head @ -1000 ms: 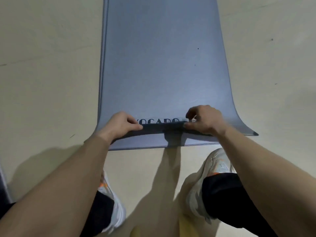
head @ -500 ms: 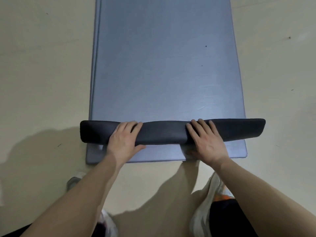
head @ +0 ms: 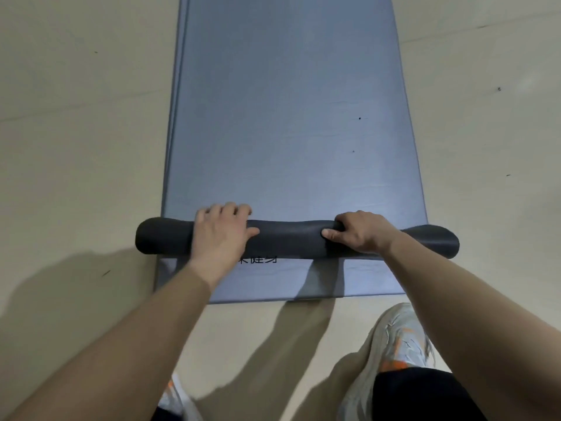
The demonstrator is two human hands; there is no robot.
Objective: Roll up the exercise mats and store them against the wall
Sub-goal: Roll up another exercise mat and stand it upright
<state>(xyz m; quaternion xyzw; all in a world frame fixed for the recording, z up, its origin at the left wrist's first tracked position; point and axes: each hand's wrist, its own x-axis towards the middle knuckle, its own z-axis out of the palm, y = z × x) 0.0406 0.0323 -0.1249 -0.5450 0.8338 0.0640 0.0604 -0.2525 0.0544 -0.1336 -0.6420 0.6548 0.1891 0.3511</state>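
Now that the right hand has curled round the roll, thumb on the near side, where half a second ago it lay flat, this looks like proper tightening. The left hand drapes over it too, fingers hooked over the far side (bit blurry). The roll's fatter and further up the top mat, most of which still lies flat ahead. A lower mat shows beneath it on the floor. Long way from the wall yet, I'd say.
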